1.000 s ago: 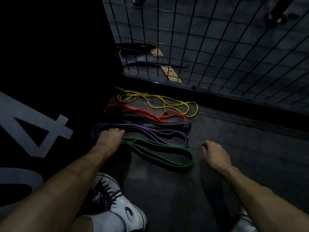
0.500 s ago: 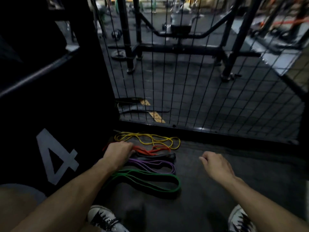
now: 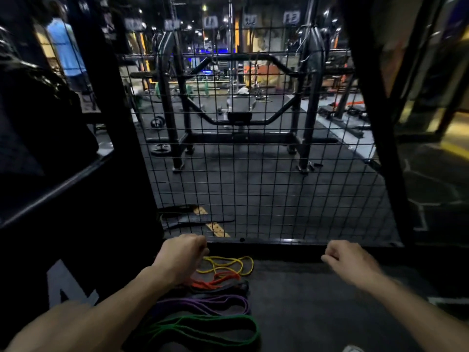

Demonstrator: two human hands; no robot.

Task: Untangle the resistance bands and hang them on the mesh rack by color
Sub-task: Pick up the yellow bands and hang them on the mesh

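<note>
Dimly, dark rubber floor (image 3: 317, 313), mesh rack (image 3: 253, 174), gym beyond

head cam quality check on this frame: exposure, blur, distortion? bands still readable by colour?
Head view: foreground underexposed, the black box at left nearly featureless; gym lights behind the black wire mesh rack are bright and smeared. Wide-angle bowing bends the side posts. Left hand and right hand are soft from motion blur. Yellow band, orange band, purple band and green band stay distinguishable; the black band barely separates from the floor.
</note>
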